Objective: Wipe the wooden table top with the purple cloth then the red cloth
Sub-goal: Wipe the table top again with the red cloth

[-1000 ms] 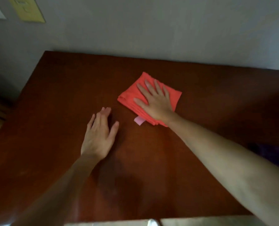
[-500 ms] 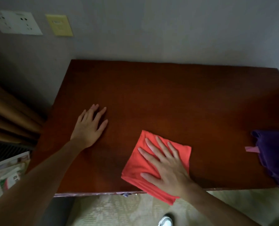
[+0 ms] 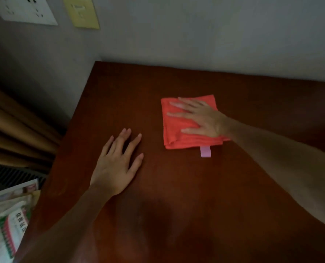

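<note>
A folded red cloth [image 3: 177, 137] with a small pink tag lies flat on the dark wooden table top [image 3: 195, 196], toward the far middle. My right hand [image 3: 201, 118] presses on it with straight, spread fingers pointing left. My left hand [image 3: 118, 164] rests flat on the bare wood, palm down, to the left of and nearer than the cloth, a short gap apart from it. The purple cloth is out of view.
A grey wall runs along the table's far edge, with a white socket plate [image 3: 25, 10] and a yellow switch plate [image 3: 82, 13]. Tan curtain folds [image 3: 15, 126] hang left of the table. Printed papers [image 3: 8, 221] lie below the left edge.
My right hand has slid the red cloth from the near edge back to the far middle of the table. My left hand stays flat on the wood. The purple cloth has left the view.
</note>
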